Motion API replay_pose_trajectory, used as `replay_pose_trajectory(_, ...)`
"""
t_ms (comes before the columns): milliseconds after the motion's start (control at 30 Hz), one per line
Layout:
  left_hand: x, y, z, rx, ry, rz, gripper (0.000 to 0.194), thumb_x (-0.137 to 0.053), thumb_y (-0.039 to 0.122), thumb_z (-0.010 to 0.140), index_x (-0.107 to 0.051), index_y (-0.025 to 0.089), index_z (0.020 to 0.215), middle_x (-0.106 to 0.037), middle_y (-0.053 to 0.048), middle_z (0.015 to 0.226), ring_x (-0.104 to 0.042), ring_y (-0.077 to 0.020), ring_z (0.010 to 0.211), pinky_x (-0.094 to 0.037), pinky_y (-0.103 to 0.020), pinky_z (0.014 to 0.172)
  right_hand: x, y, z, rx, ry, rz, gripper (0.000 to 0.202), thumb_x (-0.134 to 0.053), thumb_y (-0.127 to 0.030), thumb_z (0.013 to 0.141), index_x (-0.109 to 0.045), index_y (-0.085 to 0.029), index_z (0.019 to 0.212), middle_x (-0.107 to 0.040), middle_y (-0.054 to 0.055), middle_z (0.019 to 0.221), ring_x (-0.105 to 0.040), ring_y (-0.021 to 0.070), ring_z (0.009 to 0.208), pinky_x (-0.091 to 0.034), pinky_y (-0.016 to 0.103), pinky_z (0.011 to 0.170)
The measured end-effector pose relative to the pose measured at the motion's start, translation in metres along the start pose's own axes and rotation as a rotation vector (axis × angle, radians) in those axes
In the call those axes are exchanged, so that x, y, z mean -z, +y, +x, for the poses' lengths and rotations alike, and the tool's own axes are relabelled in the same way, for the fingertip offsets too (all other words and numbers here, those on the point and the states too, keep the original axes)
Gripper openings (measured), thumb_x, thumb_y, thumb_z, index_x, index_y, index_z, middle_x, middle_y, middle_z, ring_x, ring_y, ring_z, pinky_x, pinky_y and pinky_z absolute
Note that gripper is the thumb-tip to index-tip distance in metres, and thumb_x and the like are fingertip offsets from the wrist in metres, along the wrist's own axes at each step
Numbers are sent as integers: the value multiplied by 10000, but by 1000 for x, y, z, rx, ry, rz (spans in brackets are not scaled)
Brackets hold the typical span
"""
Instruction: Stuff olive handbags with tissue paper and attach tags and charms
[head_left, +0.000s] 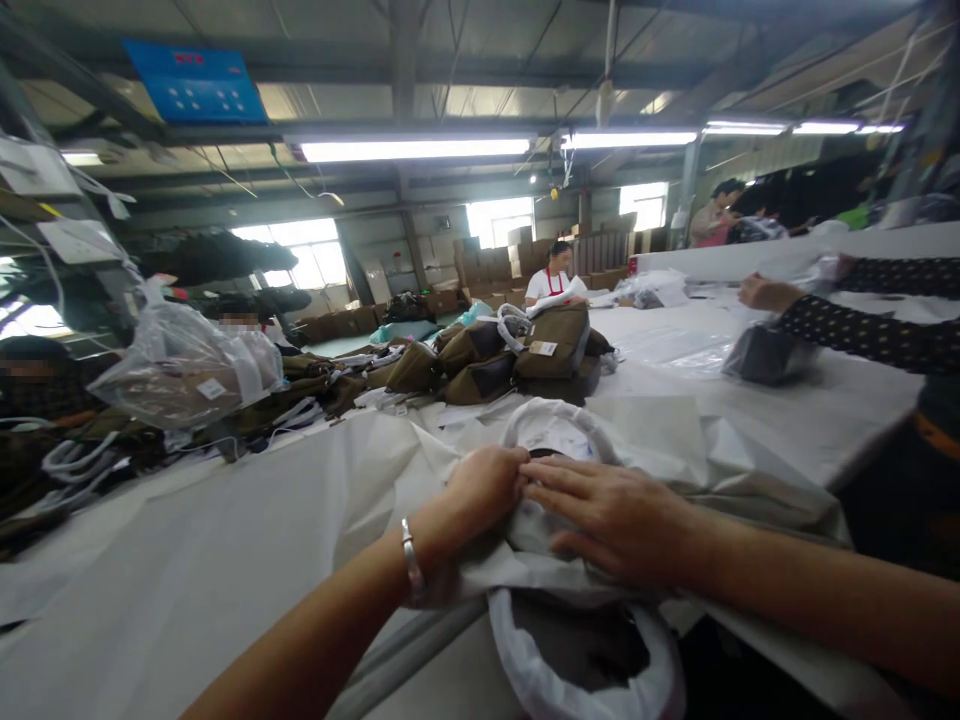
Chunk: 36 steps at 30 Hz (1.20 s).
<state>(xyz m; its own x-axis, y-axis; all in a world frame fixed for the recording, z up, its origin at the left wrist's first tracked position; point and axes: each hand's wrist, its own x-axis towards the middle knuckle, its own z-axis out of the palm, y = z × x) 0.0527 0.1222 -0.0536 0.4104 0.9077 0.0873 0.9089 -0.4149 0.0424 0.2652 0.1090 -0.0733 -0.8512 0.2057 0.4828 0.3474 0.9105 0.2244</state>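
My left hand (487, 487), with a silver bracelet at the wrist, is curled with its fingertips at the middle of a bag opening. Beside it, my right hand (619, 510) lies palm down, fingers stretched and overlapping the left fingertips. Under both hands is a bag whose wrapped handles show: one white handle (585, 415) arches behind the hands, another white-wrapped handle (517, 650) loops toward me at the table edge. Pale wrapping sheet (390, 470) surrounds the bag. What the left fingers pinch is hidden.
Olive bags (555, 340) are piled beyond my hands. A plastic-wrapped bag (195, 385) is at the left. At the right, another person's hands in dotted sleeves (862, 325) are near a dark wrapped item (769, 352). A person in a red apron (553, 280) is farther back.
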Motion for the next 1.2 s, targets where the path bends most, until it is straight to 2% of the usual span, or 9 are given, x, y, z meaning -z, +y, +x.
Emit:
replay_pose_trajectory(233, 21, -4, -103, 49, 621, -376, 199, -550, 310, 994, -726, 232, 1044, -768, -67, 1027, -710, -219, 959, -544, -323, 884, -19, -2, -2, -119, -181, 104, 564, -642, -323, 940, -545, -128, 1460, -592, 207, 1429, -587, 360, 1301, -525, 529, 1045)
replay_pose_trajectory(333, -19, -4, -161, 472, 815, -731, 332, -499, 448, 1012, -688, 220, 861, -564, 33, 524, -543, -139, 479, -474, -235, 500, -19, 1, 2, -111, -204, 95, 540, -632, -311, 949, -559, -110, 1445, -641, 215, 1364, -645, 358, 1224, -565, 503, 984)
replay_pose_trajectory(433, -81, -13, -182, 760, 591, -1057, 554, -483, 671, 947, -610, 191, 701, -502, 31, 443, -482, -130, 399, -388, -229, 407, -18, 4, 10, -136, -267, 99, 520, -589, -334, 980, -554, -103, 1444, -700, 209, 1267, -726, 330, 1064, -616, 452, 841)
replay_pose_trajectory(533, -120, -25, -163, 741, 344, -1320, 767, -523, 846, 800, -709, 144, 1044, -767, -167, 974, -733, -292, 887, -561, -323, 598, -19, 6, 16, -145, -339, 90, 521, -549, -354, 1002, -534, -99, 1456, -767, 184, 1095, -767, 314, 891, -619, 432, 728)
replay_pose_trajectory(667, -103, -34, -114, 514, 405, -1683, 932, -384, 880, 831, -459, 225, 1490, -507, -190, 1530, -497, -326, 1401, -462, -484, 1073, -21, 6, 21, -127, -376, 84, 511, -526, -355, 1007, -540, -105, 1452, -783, 167, 998, -768, 333, 855, -608, 452, 722)
replay_pose_trajectory(867, -48, -27, -52, 376, 637, -1814, 495, -692, 423, 857, -650, 127, 1253, -680, -160, 1328, -642, -294, 1214, -520, -403, 998, -21, 12, 11, -187, -317, 156, 466, -506, -320, 1000, -567, -138, 1425, -756, 163, 1134, -748, 316, 980, -602, 444, 832)
replay_pose_trajectory(1033, -37, 7, -38, 460, 896, -1644, 296, -620, 208, 806, -690, 108, 1075, -759, -83, 1093, -670, -250, 1089, -542, -332, 911, -19, 9, 2, -372, 194, 411, 610, -496, -393, 1010, -331, -235, 1575, -496, 164, 1531, -569, 295, 1329, -527, 471, 1045)
replay_pose_trajectory(1133, -30, 35, -47, 308, 834, -1484, 256, -605, 161, 790, -734, 131, 1009, -774, -58, 1030, -682, -261, 1020, -549, -364, 913, -27, 5, 0, -332, 238, 508, 839, -549, -488, 965, -111, -241, 1637, -287, 181, 1650, -464, 337, 1419, -510, 477, 1062)
replay_pose_trajectory(1200, -25, 48, -56, 54, 708, -1372, 394, -559, 81, 765, -742, 163, 1105, -753, -46, 1168, -657, -263, 1126, -495, -390, 1047, -33, 5, -3, -303, 233, 447, 831, -574, -491, 949, -166, -239, 1627, -453, 181, 1557, -561, 345, 1329, -538, 462, 1029)
